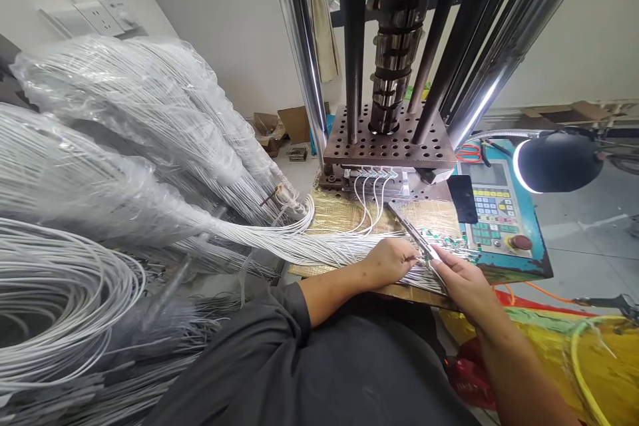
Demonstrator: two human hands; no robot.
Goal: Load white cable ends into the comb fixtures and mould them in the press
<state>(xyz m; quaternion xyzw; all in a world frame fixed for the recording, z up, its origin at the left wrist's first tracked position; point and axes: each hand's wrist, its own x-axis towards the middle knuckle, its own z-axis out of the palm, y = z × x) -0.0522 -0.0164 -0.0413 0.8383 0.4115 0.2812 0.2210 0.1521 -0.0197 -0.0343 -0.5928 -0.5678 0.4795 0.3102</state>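
In front of the press plate (pixel 369 148), right hand (pixel 464 279) grips metal bar (pixel 409 229); left hand (pixel 392 261) pinches something unclear; crowded cables (pixel 329 249) could snag, tilting bar.

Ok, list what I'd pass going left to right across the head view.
Coil of white cable → leftmost chrome column → left hand → right hand → black lamp.
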